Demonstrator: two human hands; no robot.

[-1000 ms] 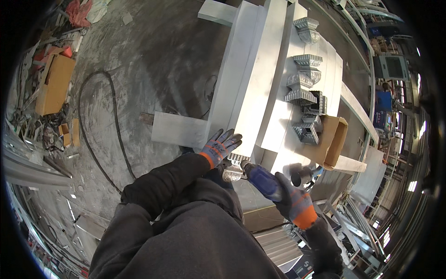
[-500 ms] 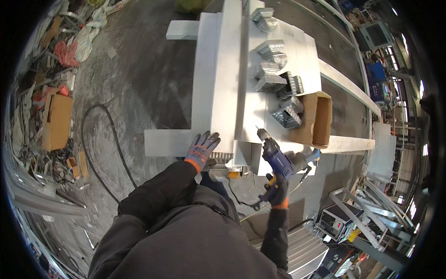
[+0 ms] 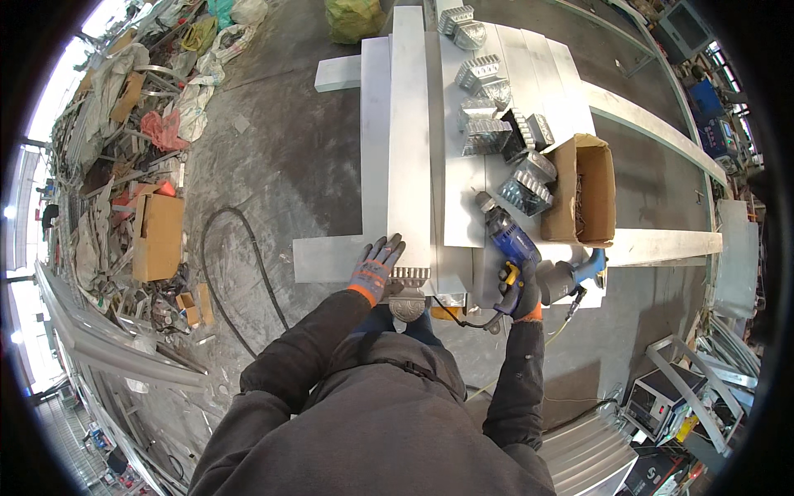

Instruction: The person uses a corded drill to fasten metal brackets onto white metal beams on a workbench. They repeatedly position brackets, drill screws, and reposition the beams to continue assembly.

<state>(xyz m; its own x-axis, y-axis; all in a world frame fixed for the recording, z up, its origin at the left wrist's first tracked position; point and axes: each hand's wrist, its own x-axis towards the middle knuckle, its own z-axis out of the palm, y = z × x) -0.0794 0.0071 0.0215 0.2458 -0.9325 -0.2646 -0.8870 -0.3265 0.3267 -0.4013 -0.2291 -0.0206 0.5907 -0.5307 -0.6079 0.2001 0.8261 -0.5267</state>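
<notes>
While the left hand (image 3: pixel 376 266) lies on the near end of the long pale beam (image 3: pixel 408 149), fingers straight and nearly together, its thumb sits down by the ornate metal fitting (image 3: pixel 408 308), at 4 o'clock from that hand; can't tell if it pinches. Fitting is at the beam's near end, ribbed collar up against it, rounded part toward 6.

Right hand (image 3: pixel 523 291), at 3 o'clock from the left, is wrapped round the grip of the blue drill (image 3: pixel 514 241), chuck toward 11 over the pale panels; contact unclear. Second power tool (image 3: pixel 556 282) just beside, at 3. From the right hand: cardboard box (image 3: pixel 558 202) at 1, loose castings (image 3: pixel 482 136) around 11 to 12.

Handling, judged by looks: fitting stiff, probably light to moderate, thin edges could chip; best held by the ribbed collar, since the curved part may slip in gloves. Beam likely stiff, long, awkward, smooth-faced; press flat near the end or hold both side edges. Drill probably dense, nose-heavy; take the rear handle, clear of the chuck.
</notes>
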